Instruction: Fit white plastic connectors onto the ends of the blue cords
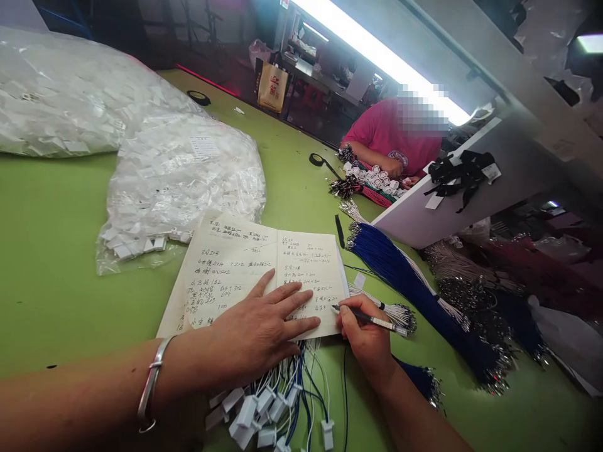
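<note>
**Notebook perched on loose cords, pen tip at the page's edge**

At far left two clear plastic bags of small white tags lie on the green table; the nearer one is open toward the notebook and a few tags have spilled at its mouth, so a nudge from the left forearm could likely scatter more

The left hand lies flat, fingers spread, pressing down the open notebook, which sits in the middle of the table with both pages full of handwriting. A metal bangle rides the left wrist. If that palm lifts or slides, the book could shift or a page spring up, smearing or breaking a line of writing

Under the near edge of the notebook runs a tangle of white and blue cords with white clips. That uneven bed seems the main hazard: the page may rock beneath the nib, and a cord could catch on either wrist

The right hand pinches a pen between thumb and fingers, its tip touching the lower right corner of the right page. So close to the edge, a stroke might run off onto the table

Farther right, a bundle of dark blue lanyards with metal hooks lies just beside the writing hand; a backward elbow could drag them. Another person in a pink shirt works well apart at the far side
</note>
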`<state>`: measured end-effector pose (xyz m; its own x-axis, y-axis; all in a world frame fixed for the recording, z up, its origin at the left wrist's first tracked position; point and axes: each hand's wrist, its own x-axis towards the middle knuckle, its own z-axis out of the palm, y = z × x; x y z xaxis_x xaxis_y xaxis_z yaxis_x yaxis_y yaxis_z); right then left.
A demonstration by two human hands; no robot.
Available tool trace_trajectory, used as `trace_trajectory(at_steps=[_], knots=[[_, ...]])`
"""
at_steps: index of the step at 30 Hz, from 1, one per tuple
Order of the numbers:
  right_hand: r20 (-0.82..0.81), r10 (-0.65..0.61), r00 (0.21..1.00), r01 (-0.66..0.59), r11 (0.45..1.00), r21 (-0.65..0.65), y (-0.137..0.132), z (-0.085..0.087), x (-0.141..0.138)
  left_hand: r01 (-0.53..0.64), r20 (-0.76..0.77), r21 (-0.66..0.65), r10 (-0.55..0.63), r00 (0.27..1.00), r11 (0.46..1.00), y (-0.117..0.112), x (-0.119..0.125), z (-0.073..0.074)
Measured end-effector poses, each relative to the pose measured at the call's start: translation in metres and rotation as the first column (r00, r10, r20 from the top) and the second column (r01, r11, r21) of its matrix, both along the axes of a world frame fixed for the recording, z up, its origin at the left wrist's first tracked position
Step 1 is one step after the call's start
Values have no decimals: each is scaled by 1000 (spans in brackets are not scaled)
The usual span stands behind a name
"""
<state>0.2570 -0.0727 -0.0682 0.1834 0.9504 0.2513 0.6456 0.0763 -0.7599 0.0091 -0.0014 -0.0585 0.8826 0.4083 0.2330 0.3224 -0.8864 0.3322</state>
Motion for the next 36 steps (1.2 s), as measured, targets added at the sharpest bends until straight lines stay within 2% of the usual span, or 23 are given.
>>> trace_trajectory(at_steps=[13, 18, 20, 21, 23, 29, 36], knots=[[-25, -2, 1000, 3, 1000, 21, 5, 2, -3, -10, -32, -18, 9, 999, 1000, 2, 1, 2], [8, -37, 999, 36, 992, 117, 5, 4, -13, 9, 22, 128, -12, 1000, 992, 0, 0, -20], [-5, 5, 1000, -4, 992, 126, 9, 6, -13, -10, 62, 183, -1, 998, 983, 7, 2, -31], [-14, 8, 1000, -6, 992, 123, 12, 6, -12, -38, 67, 188, 26, 997, 981, 11, 3, -36], [-19, -11, 1000, 14, 993, 121, 15, 8, -9, -25, 100, 195, 5, 995, 981, 16, 7, -41], [-17, -16, 1000, 17, 995, 96, 12, 9, -12, -57, 124, 217, 30, 992, 974, 12, 7, -41], [-23, -1, 1000, 4, 990, 144, 12, 9, -10, 9, 57, 299, -27, 998, 954, 17, 3, -39]])
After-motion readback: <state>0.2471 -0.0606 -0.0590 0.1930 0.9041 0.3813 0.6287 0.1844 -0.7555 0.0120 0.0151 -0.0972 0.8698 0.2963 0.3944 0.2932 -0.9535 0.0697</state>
